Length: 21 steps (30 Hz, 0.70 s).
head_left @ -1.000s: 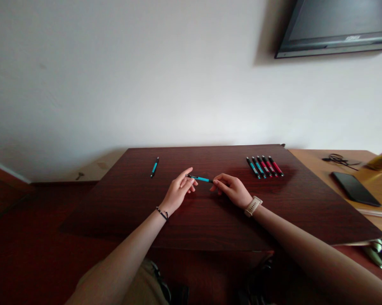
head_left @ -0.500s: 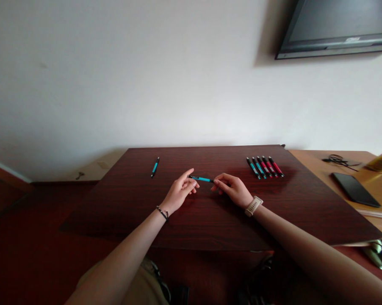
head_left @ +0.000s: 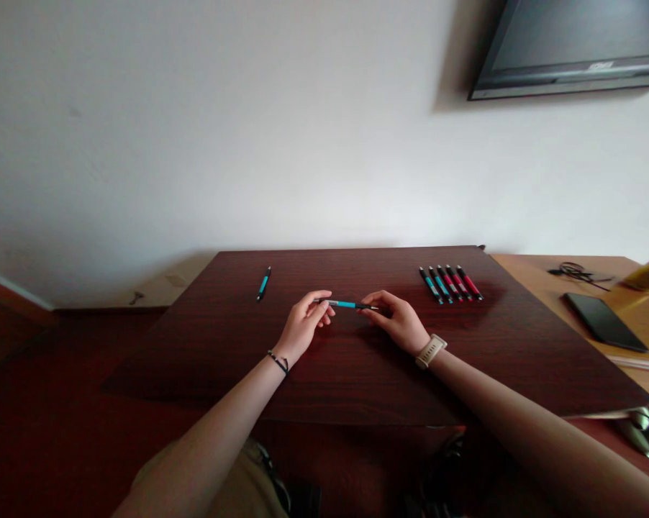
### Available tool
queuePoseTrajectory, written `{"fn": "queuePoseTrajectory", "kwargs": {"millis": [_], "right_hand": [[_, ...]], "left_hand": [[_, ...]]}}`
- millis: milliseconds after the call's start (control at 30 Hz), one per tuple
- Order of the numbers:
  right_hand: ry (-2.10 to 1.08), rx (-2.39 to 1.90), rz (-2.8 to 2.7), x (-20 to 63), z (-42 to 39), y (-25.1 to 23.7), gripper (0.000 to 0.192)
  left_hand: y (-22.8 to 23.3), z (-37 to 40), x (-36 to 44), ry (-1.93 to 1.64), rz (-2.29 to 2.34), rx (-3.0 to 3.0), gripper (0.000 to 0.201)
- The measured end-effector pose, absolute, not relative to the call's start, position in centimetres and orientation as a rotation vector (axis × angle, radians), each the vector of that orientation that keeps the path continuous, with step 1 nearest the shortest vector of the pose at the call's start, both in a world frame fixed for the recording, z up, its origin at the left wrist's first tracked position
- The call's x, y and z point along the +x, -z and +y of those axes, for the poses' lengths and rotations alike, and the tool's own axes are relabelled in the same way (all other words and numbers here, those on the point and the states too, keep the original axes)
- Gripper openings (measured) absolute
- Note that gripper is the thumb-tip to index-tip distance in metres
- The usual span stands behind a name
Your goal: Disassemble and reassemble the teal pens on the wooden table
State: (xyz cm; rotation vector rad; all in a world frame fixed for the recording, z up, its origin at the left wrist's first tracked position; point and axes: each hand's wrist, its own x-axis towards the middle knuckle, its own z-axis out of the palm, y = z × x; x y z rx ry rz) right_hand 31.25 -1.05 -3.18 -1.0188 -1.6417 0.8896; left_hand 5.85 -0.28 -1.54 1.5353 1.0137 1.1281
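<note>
A blue-and-black pen is held level above the middle of the table, between my two hands. My left hand pinches its left end between thumb and fingers. Around the black right end close the thumb and fingers of my right hand, and the pointed tip shows between them. Another blue-and-black pen lies alone beyond my left hand. To the right, past my right hand, a slanted row holds two blue pens and several red pens, side by side.
The dark wooden table meets the white wall at its far edge. On a lighter side table at the right are a black phone, a coiled black cable and a yellow object. A television hangs above.
My left fingers have closed on the pen's left end. The pen's tip now pokes out between my right fingers, which earlier covered it. The lying pens have not moved.
</note>
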Motion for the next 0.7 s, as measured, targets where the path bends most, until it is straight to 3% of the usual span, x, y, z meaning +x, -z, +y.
{"fn": "queuePoseTrajectory", "kwargs": {"millis": [700], "right_hand": [[-0.897, -1.144, -1.584, 31.6, -1.4, 2.6, 0.033]], "left_hand": [[2.5, 0.4, 5.7, -1.321, 1.093, 1.456, 0.029]]}}
